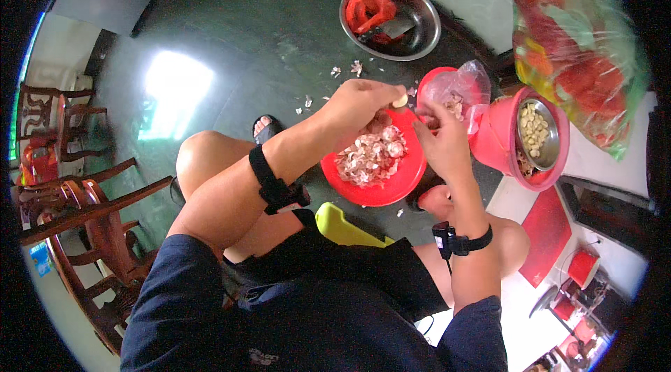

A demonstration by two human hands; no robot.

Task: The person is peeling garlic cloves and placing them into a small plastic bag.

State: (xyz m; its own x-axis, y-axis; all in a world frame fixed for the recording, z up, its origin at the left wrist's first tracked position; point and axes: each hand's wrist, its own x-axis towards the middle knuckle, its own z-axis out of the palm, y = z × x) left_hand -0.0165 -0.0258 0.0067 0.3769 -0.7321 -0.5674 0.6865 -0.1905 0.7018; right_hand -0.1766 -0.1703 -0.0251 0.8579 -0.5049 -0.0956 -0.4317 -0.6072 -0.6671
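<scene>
My left hand (365, 101) pinches a pale garlic clove (400, 101) between thumb and fingertips, above the far rim of a red plastic basin (370, 197). Garlic bulbs and loose cloves (370, 155) with papery skins fill much of that basin. My right hand (445, 145) hovers over the basin's right edge, its thumb and fingers bent but apart, with nothing visible in them. Right of it, a metal bowl (553, 154) with several peeled cloves (534, 131) sits in the top of a pink bucket (493, 138). A clear plastic bag (470, 85) lies over a smaller red container (435, 78).
A steel basin (423, 47) with a red plastic bag (368, 10) and a cleaver-like blade (397, 27) stands far ahead. Garlic skins (357, 68) litter the dark floor. At right hangs a large bag (587, 57) of red items. Wooden chairs (105, 225) stand left.
</scene>
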